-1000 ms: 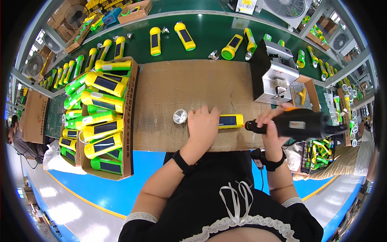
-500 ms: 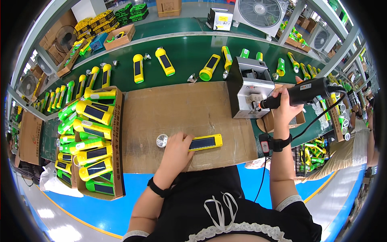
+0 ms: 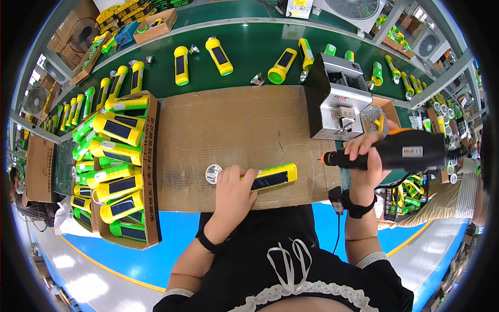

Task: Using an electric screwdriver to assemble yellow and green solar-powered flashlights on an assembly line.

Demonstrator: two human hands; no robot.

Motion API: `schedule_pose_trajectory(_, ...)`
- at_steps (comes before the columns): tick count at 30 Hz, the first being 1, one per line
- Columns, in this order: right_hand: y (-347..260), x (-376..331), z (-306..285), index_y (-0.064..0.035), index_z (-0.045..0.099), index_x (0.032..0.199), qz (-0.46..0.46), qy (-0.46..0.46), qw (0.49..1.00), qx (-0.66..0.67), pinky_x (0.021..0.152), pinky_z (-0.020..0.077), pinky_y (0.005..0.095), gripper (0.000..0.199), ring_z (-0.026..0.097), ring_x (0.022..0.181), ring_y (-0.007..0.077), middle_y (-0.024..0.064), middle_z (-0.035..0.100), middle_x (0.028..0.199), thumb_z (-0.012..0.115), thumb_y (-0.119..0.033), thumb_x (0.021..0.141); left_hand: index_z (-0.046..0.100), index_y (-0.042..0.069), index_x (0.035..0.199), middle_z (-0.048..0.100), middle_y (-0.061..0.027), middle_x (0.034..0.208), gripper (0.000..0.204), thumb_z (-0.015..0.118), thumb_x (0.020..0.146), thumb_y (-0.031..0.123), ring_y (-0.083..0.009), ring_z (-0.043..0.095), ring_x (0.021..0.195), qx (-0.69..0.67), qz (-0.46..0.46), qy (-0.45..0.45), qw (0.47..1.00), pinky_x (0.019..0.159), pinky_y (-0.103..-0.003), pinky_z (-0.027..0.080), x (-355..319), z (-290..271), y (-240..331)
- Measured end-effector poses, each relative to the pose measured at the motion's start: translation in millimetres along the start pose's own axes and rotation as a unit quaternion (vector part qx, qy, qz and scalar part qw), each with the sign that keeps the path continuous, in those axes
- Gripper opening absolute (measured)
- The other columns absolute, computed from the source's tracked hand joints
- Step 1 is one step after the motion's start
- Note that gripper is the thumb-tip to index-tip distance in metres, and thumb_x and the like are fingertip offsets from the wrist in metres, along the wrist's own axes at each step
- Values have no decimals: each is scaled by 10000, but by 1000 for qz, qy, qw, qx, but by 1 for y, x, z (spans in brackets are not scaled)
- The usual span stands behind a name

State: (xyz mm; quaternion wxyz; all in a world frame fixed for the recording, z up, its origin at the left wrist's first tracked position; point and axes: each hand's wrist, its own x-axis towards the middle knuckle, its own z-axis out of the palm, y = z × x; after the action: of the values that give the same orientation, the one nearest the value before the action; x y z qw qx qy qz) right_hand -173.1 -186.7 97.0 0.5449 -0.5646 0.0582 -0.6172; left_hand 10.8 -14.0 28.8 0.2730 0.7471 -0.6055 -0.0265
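Note:
On the cardboard sheet lies a yellow and green flashlight with a dark solar panel along its side. My left hand is closed around its left end. A round shiny reflector sits at that end, beside my fingers. Closed around a black electric screwdriver is my right hand. The tool is held nearly level; its orange-ringed nose points left, above the sheet and apart from the flashlight. A silver and black screw feeder stands beyond my right hand.
A carton piled with flashlights stands at the left. Across the far side, a green conveyor belt carries several flashlights and reflectors. Behind the screwdriver is a small box of small parts; a black crate of flashlights sits lower right.
The screwdriver has come away from the screw feeder, toward me and the flashlight. The flashlight has tilted slightly, its right end now higher in the picture. The whole view has shifted a little.

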Motion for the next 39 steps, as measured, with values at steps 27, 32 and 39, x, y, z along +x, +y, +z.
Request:
schedule_pose_trajectory(27, 53, -17, 31, -31, 354, 1155, 108, -137, 984, -32, 570, 455, 257, 455, 517, 590, 126, 48, 505, 690, 484, 116, 745, 586, 112, 917, 500, -99, 808, 354, 758, 616, 184, -293, 504, 812, -36, -3, -30, 999, 713, -390, 399, 18, -1, -16)
schedule_pose_trajectory(32, 59, -18, 31, -32, 364, 1149, 112, -148, 983, -8, 550, 446, 243, 471, 514, 586, 114, 43, 503, 682, 464, 127, 717, 584, 111, 914, 500, -98, 801, 362, 763, 607, 176, -293, 508, 813, -34, -2, -28, 999, 712, -393, 401, 20, 0, -17)
schedule_pose_trajectory(39, 53, -14, 35, -37, 373, 1173, 147, -128, 981, -22, 563, 449, 241, 489, 531, 623, 97, 44, 535, 732, 552, 94, 737, 588, 120, 919, 516, -101, 801, 398, 782, 576, 178, -303, 524, 799, -30, -15, -42, 999, 703, -403, 417, 23, -2, -17)
